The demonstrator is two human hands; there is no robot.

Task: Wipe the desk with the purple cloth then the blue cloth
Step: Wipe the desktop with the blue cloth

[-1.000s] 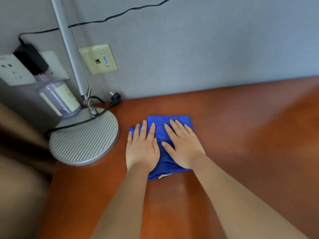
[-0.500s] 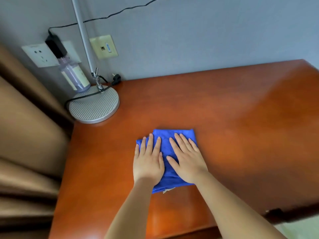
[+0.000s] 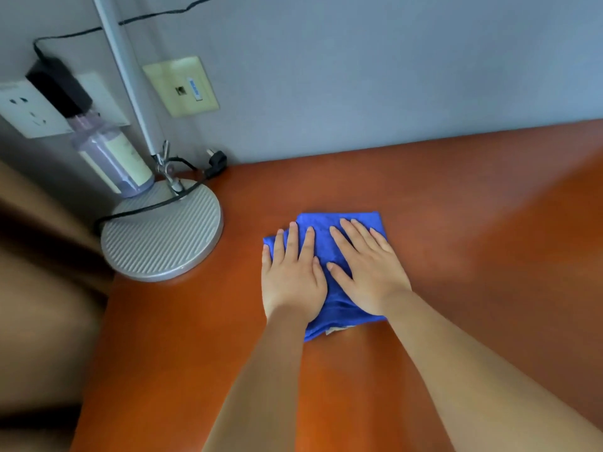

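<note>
Both flat hands, left hand [image 3: 291, 279] and right hand [image 3: 368, 272], press the near-square blue cloth [image 3: 339, 223]

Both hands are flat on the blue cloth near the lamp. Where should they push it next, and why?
Probably slide the blue cloth sideways to the right. The left hand and right hand press flat on it, the round lamp base blocks the left side, and a wide stretch of desk lies bare on the right.

A grey-blue wall [image 3: 375, 66] carries a white socket [image 3: 29, 112] and a cream data plate [image 3: 181, 86]; brown curtains [image 3: 39, 305] hang at left.
</note>
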